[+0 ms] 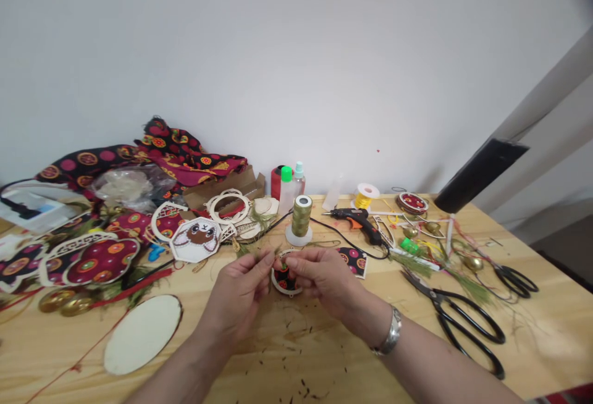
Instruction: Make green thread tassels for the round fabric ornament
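My left hand (248, 283) is closed in a pinch, with fine green thread (277, 252) showing by its fingertips. Facing it, my right hand (324, 274) also pinches at the thread, fingers close to the left ones. Partly behind the right fingers is a small round ornament (283, 277), with a pale wooden rim and dark red-patterned fabric inside. Whether the fingers also grip its rim cannot be made out. Just beyond the hands stands a spool of olive-green thread (302, 215) on a white base.
Large black-handled scissors (456, 317) lie at right, with smaller scissors (514, 280) beyond. A glue gun (359, 218) and its cord lie behind my right hand. At left are fabric-covered pieces (104, 259), a white oval (143, 335) and gold bells (76, 304). Bottles (287, 189) stand by the wall.
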Demonstrator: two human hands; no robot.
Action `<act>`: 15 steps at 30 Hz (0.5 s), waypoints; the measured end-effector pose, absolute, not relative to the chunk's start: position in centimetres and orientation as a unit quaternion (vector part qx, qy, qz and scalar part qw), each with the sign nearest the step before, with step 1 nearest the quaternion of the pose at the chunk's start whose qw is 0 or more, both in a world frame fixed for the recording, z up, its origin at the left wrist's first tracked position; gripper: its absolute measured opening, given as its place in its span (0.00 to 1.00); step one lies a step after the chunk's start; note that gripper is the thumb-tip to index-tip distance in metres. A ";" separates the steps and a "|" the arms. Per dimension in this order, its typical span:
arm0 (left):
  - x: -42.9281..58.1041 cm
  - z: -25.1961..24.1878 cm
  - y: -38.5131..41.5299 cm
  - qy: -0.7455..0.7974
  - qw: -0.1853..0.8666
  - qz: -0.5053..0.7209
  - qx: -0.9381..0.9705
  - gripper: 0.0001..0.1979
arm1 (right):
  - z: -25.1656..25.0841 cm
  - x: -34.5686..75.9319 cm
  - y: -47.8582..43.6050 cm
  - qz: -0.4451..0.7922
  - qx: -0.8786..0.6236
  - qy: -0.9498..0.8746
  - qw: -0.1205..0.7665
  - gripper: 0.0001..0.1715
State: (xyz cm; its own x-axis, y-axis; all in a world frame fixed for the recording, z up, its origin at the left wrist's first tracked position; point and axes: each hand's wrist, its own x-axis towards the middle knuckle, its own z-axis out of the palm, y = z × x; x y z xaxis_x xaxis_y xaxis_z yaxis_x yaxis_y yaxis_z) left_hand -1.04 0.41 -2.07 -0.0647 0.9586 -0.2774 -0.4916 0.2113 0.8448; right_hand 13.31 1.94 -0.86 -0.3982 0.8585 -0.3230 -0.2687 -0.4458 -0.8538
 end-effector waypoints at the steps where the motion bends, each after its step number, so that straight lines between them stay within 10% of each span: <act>1: -1.0 -2.1 0.4 0.455 0.630 0.571 0.264 0.11 | -0.9 13.3 2.0 0.757 -0.389 -0.358 0.384 0.19; 15: -0.7 -1.7 0.2 0.469 0.618 0.563 0.286 0.11 | -0.8 13.5 2.3 0.725 -0.397 -0.345 0.445 0.17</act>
